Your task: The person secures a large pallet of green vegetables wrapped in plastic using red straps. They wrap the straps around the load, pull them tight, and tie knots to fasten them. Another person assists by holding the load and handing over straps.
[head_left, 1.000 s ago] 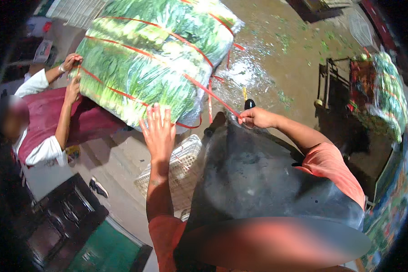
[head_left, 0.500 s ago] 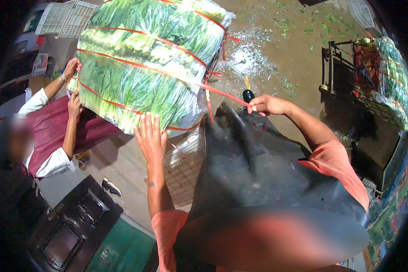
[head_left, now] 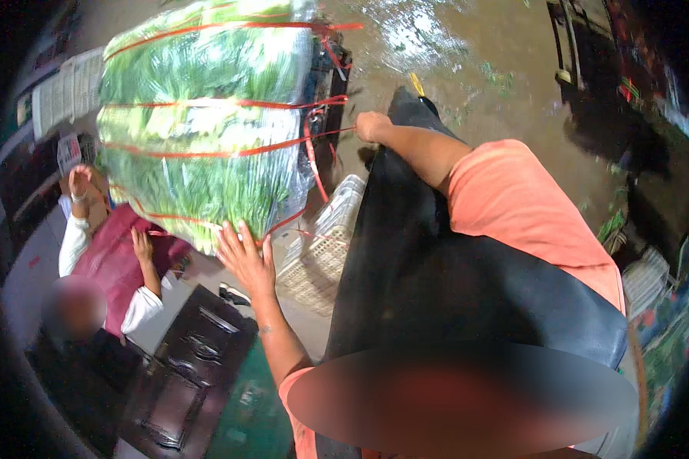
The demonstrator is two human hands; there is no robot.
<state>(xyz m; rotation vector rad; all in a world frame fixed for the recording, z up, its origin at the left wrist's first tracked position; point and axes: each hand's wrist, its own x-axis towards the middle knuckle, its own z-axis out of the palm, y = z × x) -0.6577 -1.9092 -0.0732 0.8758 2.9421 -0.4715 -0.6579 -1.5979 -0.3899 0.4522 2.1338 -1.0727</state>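
A big bundle of leafy green vegetables [head_left: 207,130], wrapped in clear plastic, stands in front of me. Several red straps cross it from side to side. My right hand [head_left: 372,127] is closed on the end of one red strap [head_left: 283,144], which runs taut from the bundle's right side. Flat against the bundle's near edge lies my left hand [head_left: 246,256], its fingers spread. At the bundle's left a co-worker in a dark red apron [head_left: 115,256] has one hand [head_left: 80,180] raised and the other [head_left: 142,246] low near the bundle's corner.
A pale plastic basket [head_left: 314,268] stands beneath the bundle's near right corner. White crates [head_left: 67,92] lie at the far left. The brown floor [head_left: 475,46] is wet and has leaf scraps on it. A dark panelled door [head_left: 187,367] shows at the lower left.
My view has turned. My right hand has drawn the strap toward the bundle's right side, with the arm now across my apron. The co-worker's hands have come away from the bundle's left edge.
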